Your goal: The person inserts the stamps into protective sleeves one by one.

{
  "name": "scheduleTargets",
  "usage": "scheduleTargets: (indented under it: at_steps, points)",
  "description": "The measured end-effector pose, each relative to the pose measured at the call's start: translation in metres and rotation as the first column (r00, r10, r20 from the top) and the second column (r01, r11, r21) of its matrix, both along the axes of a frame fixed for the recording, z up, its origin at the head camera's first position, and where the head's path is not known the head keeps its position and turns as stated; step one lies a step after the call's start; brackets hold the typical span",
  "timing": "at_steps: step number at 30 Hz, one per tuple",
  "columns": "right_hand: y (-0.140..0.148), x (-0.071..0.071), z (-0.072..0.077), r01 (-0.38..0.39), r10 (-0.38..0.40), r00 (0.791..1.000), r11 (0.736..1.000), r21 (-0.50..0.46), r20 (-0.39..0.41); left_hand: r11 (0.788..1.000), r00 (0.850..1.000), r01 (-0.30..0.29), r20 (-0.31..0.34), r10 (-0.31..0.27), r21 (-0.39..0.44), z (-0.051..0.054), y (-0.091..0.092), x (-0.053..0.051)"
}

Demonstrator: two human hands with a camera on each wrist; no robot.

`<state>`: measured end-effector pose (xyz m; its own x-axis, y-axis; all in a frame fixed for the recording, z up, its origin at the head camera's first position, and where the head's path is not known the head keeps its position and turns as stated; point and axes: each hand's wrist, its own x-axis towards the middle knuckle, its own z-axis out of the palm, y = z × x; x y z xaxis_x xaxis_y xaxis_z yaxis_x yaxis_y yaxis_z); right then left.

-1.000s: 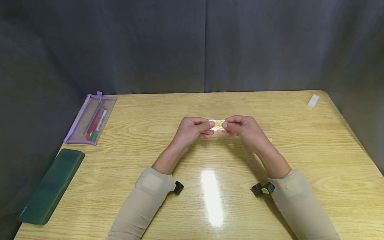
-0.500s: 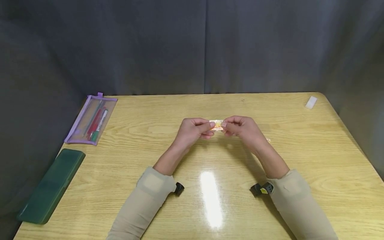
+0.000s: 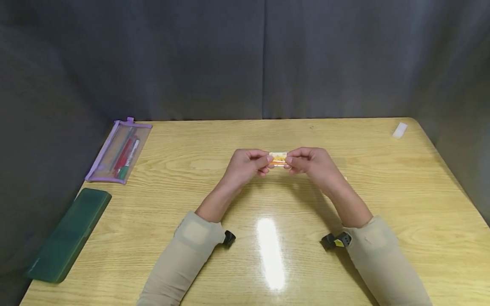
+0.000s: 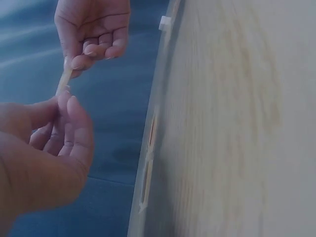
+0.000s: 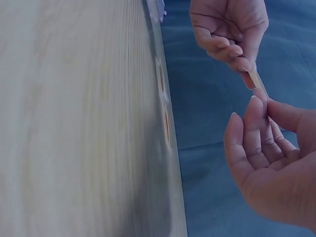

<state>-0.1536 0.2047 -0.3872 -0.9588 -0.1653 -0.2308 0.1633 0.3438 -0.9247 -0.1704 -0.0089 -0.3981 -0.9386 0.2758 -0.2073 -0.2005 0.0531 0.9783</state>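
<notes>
A small, thin, flat piece with orange, yellow and white print (image 3: 278,158) is held up over the middle of the table, its broad face toward the head camera. My left hand (image 3: 245,168) pinches its left end between thumb and fingers. At the right end, my right hand (image 3: 315,165) pinches it the same way. Edge-on in the left wrist view, the printed piece (image 4: 63,82) looks slim and pale between both hands. The right wrist view also shows its narrow edge (image 5: 257,82). Fingertips cover both ends.
On the left lie a purple-edged mesh pouch (image 3: 118,152) with pens inside and a dark green case (image 3: 70,236). A small white block (image 3: 400,130) is at the far right corner. Behind my right wrist, a small pale item (image 3: 346,178) is mostly hidden. Dark curtains surround the wooden table (image 3: 183,148).
Both hands keep their pinch at nearly the same spot. The printed piece has tilted slightly, with less glare and more of its orange face showing between the thumbs.
</notes>
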Motion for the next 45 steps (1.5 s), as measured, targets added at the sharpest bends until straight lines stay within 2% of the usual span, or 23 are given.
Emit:
scheduleTargets:
  at_steps: [5,11,15,22,24,29,35,40,45]
  points:
    - [0.008,-0.002,-0.002,-0.006,0.005,1.000,1.000,0.024,0.014,0.998,1.000,0.019,0.020,-0.018,-0.061,-0.002,0.002,-0.003]
    - [0.014,-0.006,-0.003,-0.005,0.004,1.000,0.999,0.049,0.018,0.990,0.999,0.015,0.041,-0.009,-0.138,-0.001,0.004,-0.012]
    - [0.020,-0.014,-0.001,0.011,-0.013,0.999,0.998,0.059,0.031,0.993,0.999,0.015,0.051,-0.009,-0.119,-0.001,0.010,-0.020]
    - [0.041,-0.023,0.003,0.050,-0.057,0.997,0.993,0.110,0.058,0.995,0.996,0.061,0.069,-0.055,-0.084,-0.005,0.031,-0.030]
    - [0.045,-0.025,0.003,0.048,-0.056,0.996,0.991,0.122,0.062,0.995,0.996,0.053,0.081,-0.046,-0.082,-0.006,0.036,-0.033]
    - [0.048,-0.029,0.003,0.039,-0.047,0.998,0.979,0.201,0.034,0.994,0.993,-0.015,0.113,0.026,-0.105,-0.009,0.049,-0.036]
    - [0.047,-0.036,0.001,0.053,-0.053,0.999,0.941,0.334,-0.011,0.970,0.996,-0.042,0.066,0.060,-0.238,-0.009,0.060,-0.041]
    - [0.045,-0.041,-0.005,0.011,0.007,0.999,0.890,0.456,-0.039,0.938,0.994,-0.059,0.063,0.086,-0.342,-0.010,0.063,-0.044]
    - [0.044,-0.045,-0.013,-0.022,0.034,0.999,0.881,0.472,-0.016,0.919,0.990,-0.049,0.104,0.097,-0.390,-0.011,0.063,-0.044]
